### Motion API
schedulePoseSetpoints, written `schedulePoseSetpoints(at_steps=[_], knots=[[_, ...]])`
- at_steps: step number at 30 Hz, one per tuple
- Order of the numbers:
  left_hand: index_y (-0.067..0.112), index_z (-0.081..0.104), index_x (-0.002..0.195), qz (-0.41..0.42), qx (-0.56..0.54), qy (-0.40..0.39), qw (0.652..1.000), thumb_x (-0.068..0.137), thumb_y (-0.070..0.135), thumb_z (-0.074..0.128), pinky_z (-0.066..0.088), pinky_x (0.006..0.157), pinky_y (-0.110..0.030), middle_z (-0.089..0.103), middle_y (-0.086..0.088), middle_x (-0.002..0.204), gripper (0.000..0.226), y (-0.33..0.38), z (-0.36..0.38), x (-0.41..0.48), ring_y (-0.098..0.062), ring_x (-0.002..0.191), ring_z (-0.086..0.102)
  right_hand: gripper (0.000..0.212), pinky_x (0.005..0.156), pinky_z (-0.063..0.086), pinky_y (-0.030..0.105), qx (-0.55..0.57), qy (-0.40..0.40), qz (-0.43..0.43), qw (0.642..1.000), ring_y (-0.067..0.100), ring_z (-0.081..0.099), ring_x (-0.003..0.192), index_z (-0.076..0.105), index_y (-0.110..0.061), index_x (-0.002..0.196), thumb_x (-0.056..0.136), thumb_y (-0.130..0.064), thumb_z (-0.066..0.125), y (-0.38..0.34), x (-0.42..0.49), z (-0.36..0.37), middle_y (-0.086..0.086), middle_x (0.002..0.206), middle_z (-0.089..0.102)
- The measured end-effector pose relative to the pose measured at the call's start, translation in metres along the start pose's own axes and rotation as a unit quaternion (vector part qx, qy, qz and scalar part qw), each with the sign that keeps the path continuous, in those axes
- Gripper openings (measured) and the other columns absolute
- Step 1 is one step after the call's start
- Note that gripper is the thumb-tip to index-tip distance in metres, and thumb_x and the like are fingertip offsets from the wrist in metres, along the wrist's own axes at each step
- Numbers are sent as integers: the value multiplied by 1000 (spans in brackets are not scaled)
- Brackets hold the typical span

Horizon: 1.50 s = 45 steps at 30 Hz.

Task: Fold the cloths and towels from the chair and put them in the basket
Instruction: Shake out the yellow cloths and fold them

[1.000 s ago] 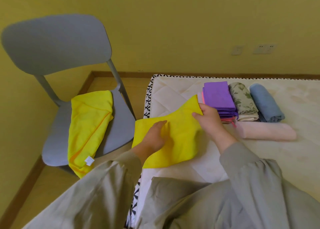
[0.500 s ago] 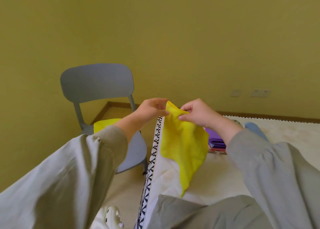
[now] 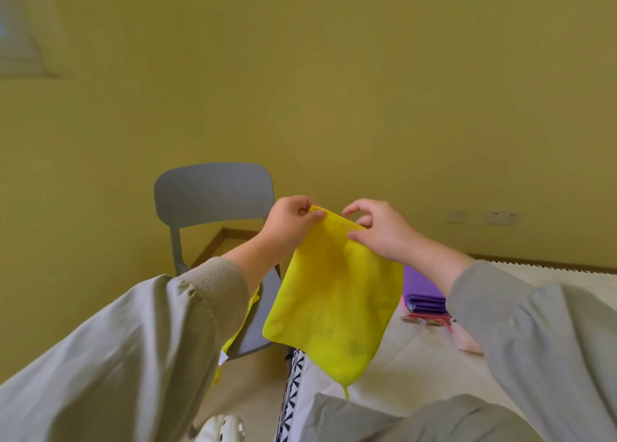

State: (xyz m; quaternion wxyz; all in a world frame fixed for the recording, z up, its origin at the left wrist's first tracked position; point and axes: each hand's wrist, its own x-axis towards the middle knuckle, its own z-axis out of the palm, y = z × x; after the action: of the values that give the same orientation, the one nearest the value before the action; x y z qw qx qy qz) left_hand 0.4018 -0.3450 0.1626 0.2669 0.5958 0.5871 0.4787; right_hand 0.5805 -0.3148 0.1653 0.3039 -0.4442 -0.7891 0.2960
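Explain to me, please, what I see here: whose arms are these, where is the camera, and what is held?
There is no machine here. A person wears one camera on the head, so the picture looks forward and down over their grey sleeves. The left hand and the right hand each pinch the top edge of a yellow cloth, which hangs free. Behind it stands a grey chair with another yellow cloth on its seat. On the right lies a mattress with folded purple cloths on it. No basket is in view.
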Motion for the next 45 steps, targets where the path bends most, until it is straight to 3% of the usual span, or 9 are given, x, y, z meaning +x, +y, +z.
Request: schedulePoseSetpoints(at_steps=[6,10,14,17,24,28,34,38,45], knots=[[13,62,77,12,14,31,999,89,19,63,35,58,-27,52,-6,70,14,7,-5,-2,-17,63,43,35,75,51,42,16,60,-87,994,27,61,78,54,-32,76,77,1,67,-6,-13,7,-9,86,62],[4,65,88,26,21,42,999,91,19,61,36,59,-27,53,-7,72,17,12,-8,-4,-16,65,44,32,70,48,34,3,80,-95,992,14,53,65,56,-33,77,79,-2,67,-12,-14,10,-8,88,61],[9,64,86,42,31,43,998,93,18,58,37,57,-25,54,-2,70,12,20,-15,-4,-12,63,45,14,61,37,23,-18,43,-67,997,1,47,60,62,-17,72,82,-8,68,-15,-13,5,-10,65,55],[14,62,85,45,43,48,997,94,18,56,37,55,-24,54,1,70,12,23,-21,-4,-11,63,45,30,46,24,19,-25,5,-34,999,3,30,46,55,-11,59,86,-13,67,-11,-15,-2,-9,47,38],[8,66,91,20,50,73,996,96,16,52,40,64,-30,56,-10,80,17,15,-32,-5,-20,71,48,40,44,21,21,-59,-33,22,997,5,22,40,56,-3,54,90,-18,63,-3,-18,-16,-6,45,30],[4,65,90,20,69,87,994,97,14,51,37,62,-30,52,-9,74,18,9,-33,-8,-21,65,44,23,42,26,15,-96,-24,43,994,9,30,47,72,5,83,89,-16,64,3,-18,-21,1,52,42],[9,66,93,42,118,116,985,96,14,53,37,54,-22,54,2,69,14,4,-36,-8,-11,60,45,16,39,33,14,-99,16,86,991,0,39,34,73,-11,71,82,-21,73,12,-12,-36,-4,47,54],[7,68,99,52,143,121,981,95,12,54,35,53,-20,54,7,70,15,1,-36,-7,-6,62,47,14,61,47,25,-100,25,93,990,14,58,64,71,-20,67,79,-15,75,16,-9,-42,6,71,69],[21,62,104,82,177,78,978,93,8,56,42,60,-24,59,0,88,18,4,-36,-12,-15,79,56,21,66,57,41,-68,64,96,991,19,62,57,70,-16,57,77,-18,78,21,-8,-46,13,65,69]])
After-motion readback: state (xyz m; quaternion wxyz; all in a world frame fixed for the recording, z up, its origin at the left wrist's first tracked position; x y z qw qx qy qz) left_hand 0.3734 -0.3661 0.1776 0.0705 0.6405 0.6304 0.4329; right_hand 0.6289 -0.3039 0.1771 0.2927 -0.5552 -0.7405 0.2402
